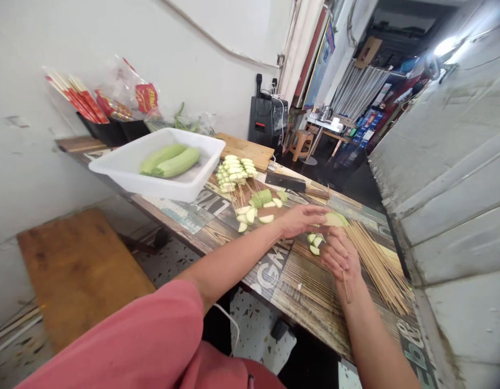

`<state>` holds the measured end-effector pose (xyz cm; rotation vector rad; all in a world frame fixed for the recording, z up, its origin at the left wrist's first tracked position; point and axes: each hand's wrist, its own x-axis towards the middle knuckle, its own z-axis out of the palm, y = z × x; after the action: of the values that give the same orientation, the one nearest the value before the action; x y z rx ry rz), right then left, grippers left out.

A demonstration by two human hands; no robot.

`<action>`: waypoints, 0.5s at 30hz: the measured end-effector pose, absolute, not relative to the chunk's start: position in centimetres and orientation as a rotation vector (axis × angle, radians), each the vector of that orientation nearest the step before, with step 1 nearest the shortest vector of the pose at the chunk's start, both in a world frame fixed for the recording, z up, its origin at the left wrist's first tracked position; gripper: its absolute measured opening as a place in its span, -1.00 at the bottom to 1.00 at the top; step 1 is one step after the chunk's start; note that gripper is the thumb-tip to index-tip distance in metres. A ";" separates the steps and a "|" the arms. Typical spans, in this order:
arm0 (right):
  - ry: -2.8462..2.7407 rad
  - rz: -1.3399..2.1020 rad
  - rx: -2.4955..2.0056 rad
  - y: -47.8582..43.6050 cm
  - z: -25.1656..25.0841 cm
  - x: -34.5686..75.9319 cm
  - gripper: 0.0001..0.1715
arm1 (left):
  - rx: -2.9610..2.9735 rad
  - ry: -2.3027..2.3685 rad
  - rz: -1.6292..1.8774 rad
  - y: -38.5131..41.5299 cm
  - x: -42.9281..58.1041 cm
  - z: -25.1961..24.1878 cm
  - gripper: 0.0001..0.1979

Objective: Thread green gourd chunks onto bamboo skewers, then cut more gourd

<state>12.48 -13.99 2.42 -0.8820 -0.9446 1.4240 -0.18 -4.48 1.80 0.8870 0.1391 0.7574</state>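
My left hand (302,219) reaches over the table and pinches a pale green vegetable slice (334,219) at its fingertips. Just below it, my right hand (341,256) is closed on a thin bamboo skewer (346,286) that carries a couple of slices (314,243) near its tip. Loose cut slices (253,210) lie on the table to the left of my hands. Behind them lies a heap of finished skewers (235,170) loaded with slices.
A white tub (152,178) with two whole green gourds (171,160) stands at the table's left end. A bundle of bare skewers (379,259) lies to the right, a cleaver (290,182) and wooden board (244,148) behind. A wall runs along the right; a wooden bench (79,270) is lower left.
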 end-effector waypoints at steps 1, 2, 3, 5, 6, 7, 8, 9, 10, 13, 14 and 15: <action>-0.961 1.440 -0.880 -14.0 2.4 12.4 -0.77 | 0.881 0.147 0.766 -4.4 -0.3 1.9 -0.65; -0.976 1.455 -0.870 -14.0 2.3 12.4 -0.77 | 0.876 0.156 0.769 -4.4 -0.4 2.0 -0.66; -0.990 1.469 -0.856 -14.0 2.2 12.4 -0.77 | 0.874 0.166 0.765 -4.3 -0.6 2.1 -0.67; -1.023 1.494 -0.835 -14.0 2.1 12.3 -0.76 | 0.881 0.179 0.739 -4.3 -0.9 2.4 -0.68; -1.040 1.508 -0.829 -14.0 2.0 12.3 -0.75 | 0.891 0.181 0.717 -4.3 -1.1 2.4 -0.69; -1.056 1.521 -0.826 -14.1 2.0 12.4 -0.74 | 0.901 0.184 0.697 -4.2 -1.2 2.5 -0.70; -1.071 1.536 -0.827 -14.1 1.9 12.5 -0.73 | 0.907 0.186 0.683 -4.1 -1.3 2.5 -0.72; -1.083 1.552 -0.830 -14.2 1.9 12.6 -0.74 | 0.903 0.186 0.683 -4.1 -1.4 2.6 -0.73; -1.093 1.567 -0.840 -14.2 2.0 12.7 -0.75 | 0.882 0.188 0.705 -3.9 -1.4 2.6 -0.75; -1.083 1.596 -0.886 -14.1 2.2 13.2 -0.78 | 0.744 0.211 0.863 -3.4 -1.2 2.5 -0.82; -1.063 1.593 -0.902 -14.0 2.3 13.4 -0.77 | 0.708 0.224 0.908 -3.2 -1.0 2.4 -0.83; -1.035 1.581 -0.916 -13.9 2.4 13.5 -0.76 | 0.693 0.240 0.934 -3.0 -0.9 2.3 -0.83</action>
<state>13.51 -13.92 2.44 -0.9159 -1.0352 1.5814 -0.89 -3.02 2.33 0.6932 0.2396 0.9342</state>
